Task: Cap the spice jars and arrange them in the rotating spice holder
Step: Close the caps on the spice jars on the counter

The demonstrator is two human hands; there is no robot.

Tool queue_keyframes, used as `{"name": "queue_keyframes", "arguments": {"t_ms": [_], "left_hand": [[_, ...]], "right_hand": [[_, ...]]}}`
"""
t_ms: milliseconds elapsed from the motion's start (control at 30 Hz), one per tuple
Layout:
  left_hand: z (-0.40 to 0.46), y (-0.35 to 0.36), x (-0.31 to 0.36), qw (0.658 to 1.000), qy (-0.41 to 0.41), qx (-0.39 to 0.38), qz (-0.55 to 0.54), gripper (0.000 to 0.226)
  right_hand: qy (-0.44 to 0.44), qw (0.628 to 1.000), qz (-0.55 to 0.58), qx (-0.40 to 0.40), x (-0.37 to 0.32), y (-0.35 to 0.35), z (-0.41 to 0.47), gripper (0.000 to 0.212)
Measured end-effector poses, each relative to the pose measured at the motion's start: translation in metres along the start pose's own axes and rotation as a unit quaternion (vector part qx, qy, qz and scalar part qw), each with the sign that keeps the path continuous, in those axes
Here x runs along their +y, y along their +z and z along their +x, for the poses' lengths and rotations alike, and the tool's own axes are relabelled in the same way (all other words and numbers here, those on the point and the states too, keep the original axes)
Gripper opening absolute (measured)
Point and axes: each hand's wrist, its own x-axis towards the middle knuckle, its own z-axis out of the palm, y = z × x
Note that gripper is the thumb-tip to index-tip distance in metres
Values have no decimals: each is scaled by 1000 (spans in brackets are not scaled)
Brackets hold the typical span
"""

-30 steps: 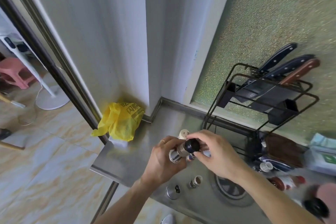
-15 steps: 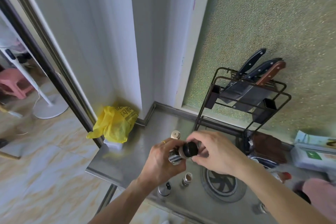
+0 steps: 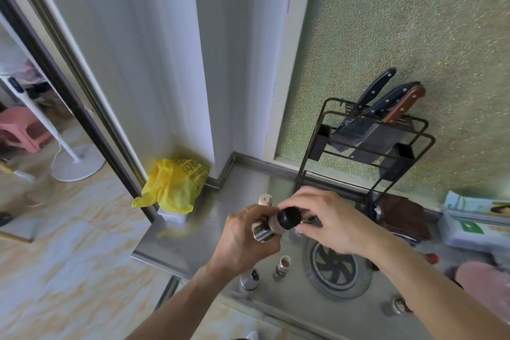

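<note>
My left hand grips a small spice jar with a metal base, held tilted above the steel counter. My right hand has its fingers closed around the black cap on the jar's mouth. Below the hands an uncapped spice jar stands on the counter, next to a metal lid with a hole. A pale capped jar shows just behind my left hand. Another small jar sits near my right forearm. The rotating holder is not in sight.
A black wire knife rack with several knives stands at the back. A round drain lies under my right wrist. A yellow plastic bag sits at the counter's left corner. Packets lie on the right. The counter edge drops to tiled floor.
Both hands stay on the jar and cap, and my right fingers have shifted around the cap. The camera has tilted, so the counter sits lower and further left in view.
</note>
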Motion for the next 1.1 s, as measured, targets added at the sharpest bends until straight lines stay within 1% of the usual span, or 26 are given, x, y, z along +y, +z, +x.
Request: {"name": "queue_keyframes", "arguments": {"t_ms": [100,200,233,300,333,433,533,600,667,733,767,833,867,933,1000,1100], "left_hand": [[2,1,4,1000,12,1,-6,45],[4,2,4,999,26,-5,-17,48],[4,3,4,999,28,-14,-16,48],[3,6,2,999,35,-30,-5,48],[2,8,1,999,39,-33,-1,47],[5,10,-2,999,34,-19,-17,47],[9,10,-5,999,27,-19,-35,46],[12,8,-7,996,10,-37,-76,47],[15,7,-8,987,-25,-80,-138,48],[19,6,-12,963,-89,-129,-221,46],[20,6,-13,942,-124,-146,-276,42],[22,7,-15,887,-182,-159,-393,38],[24,9,-16,861,-204,-160,-437,40],[29,14,-17,824,-225,-165,-494,46],[33,18,-16,792,-219,-190,-537,50],[37,20,-11,776,-220,-217,-549,46]], "right_hand": [[9,1000,9,-2,0,2,2,44],[54,998,-28,25,-2,2,5,33],[73,995,-62,38,-3,2,6,37],[85,986,-137,49,-4,2,7,54],[76,987,-138,40,-4,2,7,55],[46,997,-59,-6,1,-1,7,45],[29,1000,-6,-2,8,-1,8,40],[-8,1000,17,-8,11,-1,7,41],[-33,998,44,-17,14,-5,7,43],[-42,997,66,-19,16,-10,8,46],[-40,996,81,-20,16,-12,8,47],[-32,991,124,-22,16,-17,9,50],[-30,989,142,-20,16,-20,10,50],[-27,986,165,-11,16,-24,11,50],[-23,985,169,-7,15,-29,13,51],[-33,984,175,-5,12,-34,14,52]]}}
